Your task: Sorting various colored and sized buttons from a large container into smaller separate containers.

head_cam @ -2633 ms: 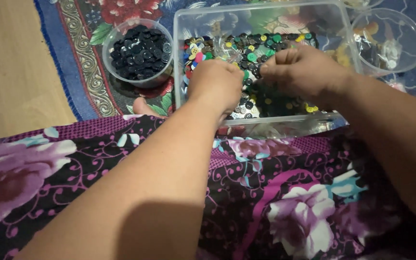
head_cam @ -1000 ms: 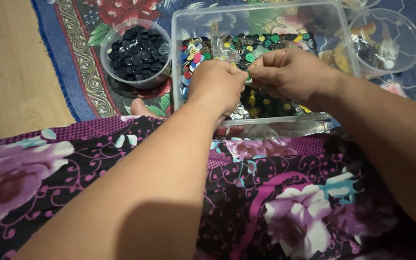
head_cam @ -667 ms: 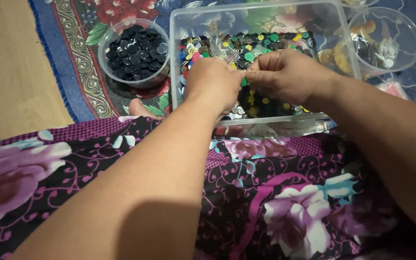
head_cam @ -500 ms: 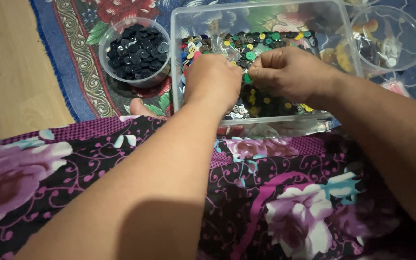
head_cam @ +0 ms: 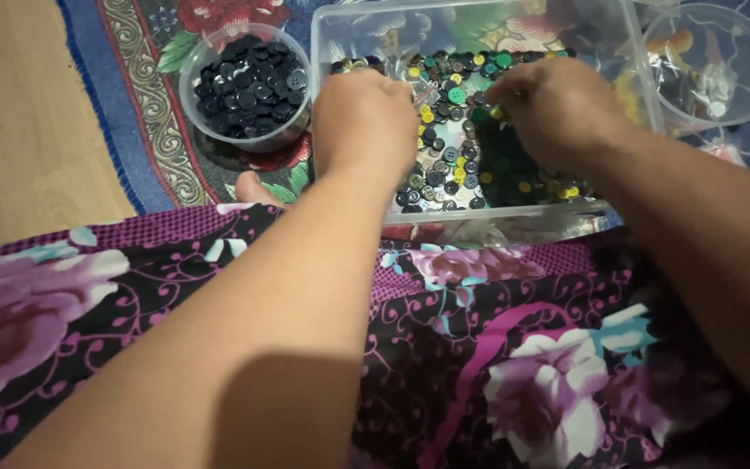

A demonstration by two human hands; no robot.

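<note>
Reaching into clear plastic tub (head_cam: 644,82) at upper centre, left hand (head_cam: 365,122) and right hand (head_cam: 557,108) rest on mixed coloured buttons (head_cam: 453,148), fingers curled; grip unclear. Cup of black buttons (head_cam: 246,85) upper left.

Dim indoor light leaves the scene murky, with the near forearms and flowered cloth falling into soft shadow and slight blur, faint glare on the clear tub's rim (head_cam: 479,10) and the empty clear cup (head_cam: 744,95), and the buttons (head_cam: 449,161) only moderately sharp.
</note>
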